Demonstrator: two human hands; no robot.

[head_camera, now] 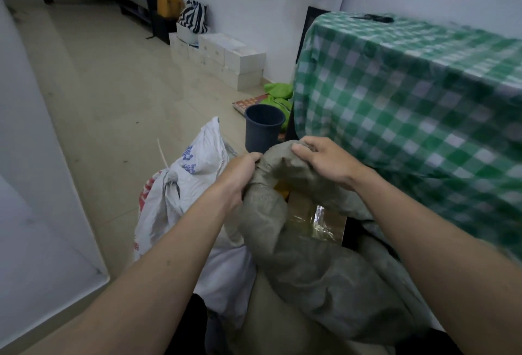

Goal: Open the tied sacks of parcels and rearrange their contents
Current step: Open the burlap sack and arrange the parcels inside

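Grey sack (310,270) on floor, mouth open, taped brown parcel (316,216) visible inside. Left hand (240,176) grip curled round the rolled rim, right hand (327,162) clutching the rim's far edge. White sack (180,185) just left, still tied. Dark bucket (264,127) behind; checked cloth (409,106) right.

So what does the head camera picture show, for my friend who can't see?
Two hands, left and right, grip the open mouth of a grey-green sack, showing a taped cardboard parcel inside. A tied white sack stands beside it.
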